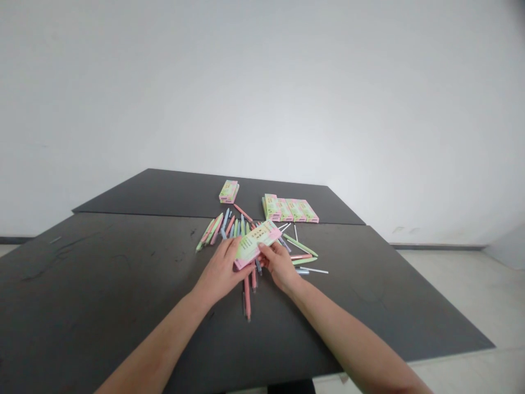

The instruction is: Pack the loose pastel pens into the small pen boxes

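Centrally, a slim rectangular pink-and-green cardboard box with dark print is held tilted in the middle of the frame, above a pile of pens. The bare left hand grips its lower left end, fingers closed on it with the thumb along the near edge. The bare right hand is at its lower right side, thumb pressed against the near edge and the other fingers curled partly out of sight underneath; their exact hold cannot be made out.

Around and behind the hands, slender pink, green and blue pens fan out over the matte dark-grey desk. One long coral-pink pen points toward the bottom of the frame, below the box. Right of the right hand lie a light-green pen and a thin white stick.

Farther back, just above centre, sits a small stack of matching pink-and-green boxes. To its right, a row of similar printed boxes lies side by side, its left end stacked higher.
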